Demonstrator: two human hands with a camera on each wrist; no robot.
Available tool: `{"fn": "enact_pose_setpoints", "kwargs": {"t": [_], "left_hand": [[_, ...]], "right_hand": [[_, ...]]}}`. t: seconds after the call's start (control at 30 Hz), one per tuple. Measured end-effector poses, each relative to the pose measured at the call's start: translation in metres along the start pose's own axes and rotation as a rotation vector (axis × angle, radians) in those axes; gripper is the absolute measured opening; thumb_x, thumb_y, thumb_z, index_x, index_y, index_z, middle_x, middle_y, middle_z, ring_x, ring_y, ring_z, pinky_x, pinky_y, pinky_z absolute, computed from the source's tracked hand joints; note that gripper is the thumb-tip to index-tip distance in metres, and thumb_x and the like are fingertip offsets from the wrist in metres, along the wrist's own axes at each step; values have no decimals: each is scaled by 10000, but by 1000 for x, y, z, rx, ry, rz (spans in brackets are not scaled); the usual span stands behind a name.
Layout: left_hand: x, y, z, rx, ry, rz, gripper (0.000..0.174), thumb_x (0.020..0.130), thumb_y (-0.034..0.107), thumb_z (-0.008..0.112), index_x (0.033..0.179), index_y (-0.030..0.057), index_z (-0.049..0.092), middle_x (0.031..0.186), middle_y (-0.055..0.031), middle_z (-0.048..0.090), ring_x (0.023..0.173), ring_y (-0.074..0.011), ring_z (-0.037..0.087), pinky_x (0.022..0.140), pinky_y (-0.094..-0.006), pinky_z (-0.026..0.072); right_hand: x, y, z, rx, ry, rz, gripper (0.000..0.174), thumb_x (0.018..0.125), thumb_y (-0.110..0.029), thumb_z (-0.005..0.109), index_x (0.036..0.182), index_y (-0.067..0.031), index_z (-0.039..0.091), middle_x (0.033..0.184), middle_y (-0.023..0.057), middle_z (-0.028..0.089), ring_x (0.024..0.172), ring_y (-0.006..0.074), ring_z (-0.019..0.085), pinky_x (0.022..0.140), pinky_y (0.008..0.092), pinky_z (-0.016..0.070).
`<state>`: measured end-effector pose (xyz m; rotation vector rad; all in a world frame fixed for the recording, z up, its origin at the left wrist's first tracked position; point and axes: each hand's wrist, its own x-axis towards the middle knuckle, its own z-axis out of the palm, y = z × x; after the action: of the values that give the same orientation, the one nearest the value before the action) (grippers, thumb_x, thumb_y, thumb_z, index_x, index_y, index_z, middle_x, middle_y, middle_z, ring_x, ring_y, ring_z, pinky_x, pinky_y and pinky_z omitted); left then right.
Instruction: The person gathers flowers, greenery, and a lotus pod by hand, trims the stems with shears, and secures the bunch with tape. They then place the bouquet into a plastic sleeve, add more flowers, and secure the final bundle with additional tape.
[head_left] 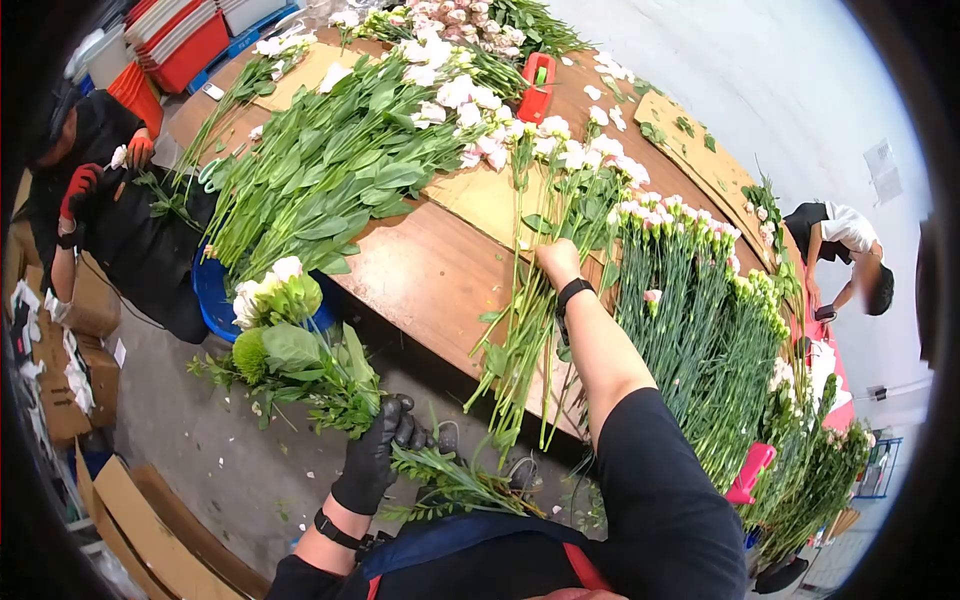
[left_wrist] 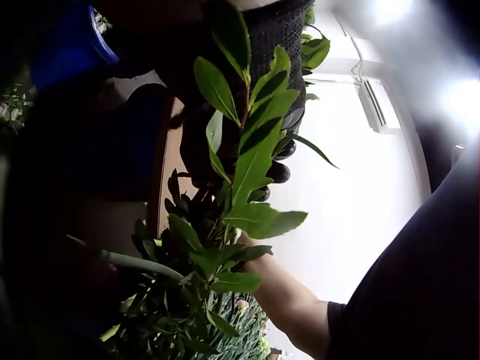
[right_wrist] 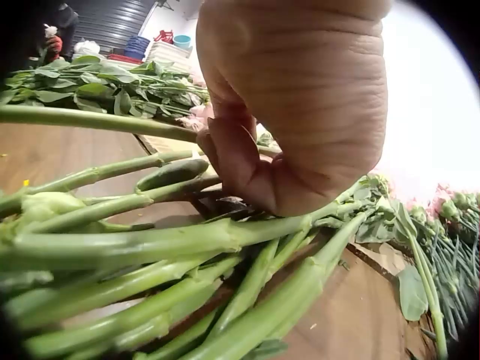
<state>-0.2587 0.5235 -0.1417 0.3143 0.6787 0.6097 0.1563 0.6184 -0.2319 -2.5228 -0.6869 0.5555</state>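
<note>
My left hand [head_left: 372, 458], in a black glove, grips a mixed bouquet by its stems. White blooms [head_left: 262, 296], a green pompom flower [head_left: 250, 354] and broad leaves [head_left: 300, 350] make up its head. In the left wrist view, leafy sprigs [left_wrist: 255, 161] cover much of the glove. My bare right hand [head_left: 558, 262] reaches over the table to a loose row of pale lisianthus. Its thumb and fingers pinch a green stem [right_wrist: 112, 120] in the right wrist view. Thicker cut stems [right_wrist: 150, 251] lie just below that hand.
A large leafy pile of white-flowered stems [head_left: 310, 160] covers the table's left part. Pink carnations [head_left: 680, 290] lie to the right. A red tool [head_left: 537, 88] and a pink one [head_left: 750, 473] are nearby. People work at the left [head_left: 100, 210] and far right [head_left: 840, 240].
</note>
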Motion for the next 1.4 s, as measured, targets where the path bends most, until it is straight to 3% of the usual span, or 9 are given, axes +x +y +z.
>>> {"fn": "enact_pose_setpoints", "kwargs": {"t": [0.13, 0.23, 0.37, 0.4, 0.53, 0.67, 0.83, 1.03, 1.4], "left_hand": [[3, 0, 7, 104, -2, -21, 284, 959, 379, 546, 994, 98, 574, 595, 22, 430, 616, -170, 506, 711, -392, 481], [3, -2, 10, 87, 37, -43, 261, 964, 341, 554, 1002, 84, 575, 599, 11, 423, 616, -180, 510, 705, -388, 479], [4, -5, 11, 75, 35, -33, 258, 971, 323, 555, 1018, 70, 571, 613, -3, 426, 627, -188, 515, 703, -387, 475], [3, -4, 13, 78, 27, -39, 265, 973, 329, 549, 1025, 69, 565, 617, -3, 427, 635, -187, 514, 711, -387, 474], [5, -4, 12, 116, -32, -55, 296, 981, 378, 511, 1024, 90, 561, 636, 13, 423, 654, -173, 505, 735, -393, 478], [1, -1, 26, 152, -59, -71, 306, 987, 390, 496, 1044, 98, 564, 647, 21, 418, 659, -168, 498, 742, -394, 479], [-5, -2, 48, 114, -201, -85, 305, 997, 338, 496, 1108, 54, 520, 715, -9, 438, 730, -182, 495, 760, -359, 441], [-6, -20, 72, 74, -289, -95, 362, 968, 386, 535, 1167, 87, 494, 731, 8, 451, 700, -168, 498, 756, -368, 461], [-64, -127, 159, 295, -314, -180, 549, 892, 426, 651, 1293, 82, 501, 806, 26, 569, 783, -123, 582, 704, -335, 505]], "right_hand": [[11, 9, 6, 307, -122, 228, 276, 812, -216, 607, 898, 39, 670, 945, 263, 666, 920, 390, 649, 807, 446, 505], [-3, 11, 18, 33, 227, -98, 247, 782, -201, 647, 810, 43, 632, 795, 251, 655, 795, 364, 657, 727, 416, 511], [-19, 5, 9, 27, 105, -141, 347, 720, -292, 747, 809, 28, 643, 757, 209, 647, 747, 310, 658, 716, 394, 501], [-13, 5, 9, 135, 71, -114, 300, 760, -259, 745, 822, 16, 641, 713, 122, 640, 674, 200, 631, 643, 340, 485], [-24, -13, -12, 939, 168, -178, 145, 904, -133, 622, 913, 12, 627, 752, 39, 645, 657, 98, 599, 578, 251, 471], [-65, -50, -78, 1345, 45, -240, 148, 942, -126, 588, 1027, -6, 591, 883, 76, 660, 676, 138, 627, 568, 270, 526], [-131, -87, -183, 1624, -54, -466, 154, 942, -174, 608, 1018, -46, 573, 853, 65, 644, 605, 100, 559, 489, 232, 452], [-274, -59, -271, 1422, -12, -439, 144, 937, -113, 582, 1029, -3, 565, 786, 65, 616, 491, 64, 449, 390, 185, 329], [-454, 169, -181, 809, -42, -248, 140, 862, 2, 658, 998, 25, 682, 855, 29, 651, 580, 47, 573, 491, 175, 431]]}}
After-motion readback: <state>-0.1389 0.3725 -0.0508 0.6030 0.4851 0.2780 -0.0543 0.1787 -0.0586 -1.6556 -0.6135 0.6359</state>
